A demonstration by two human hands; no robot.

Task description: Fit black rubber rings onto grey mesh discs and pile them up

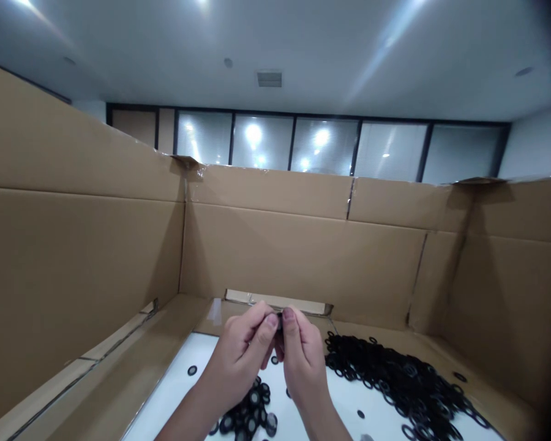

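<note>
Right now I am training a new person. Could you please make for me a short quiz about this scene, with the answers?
1. What are the left hand and the right hand doing?
2. True or false: the large pile of black rings lies to the right of the hands.
3. What is under the lone ring at the left?
A) a white surface
B) a metal tray
C) a cloth

Key:
1. Both pinch one small dark piece at the fingertips.
2. True.
3. A.
</note>
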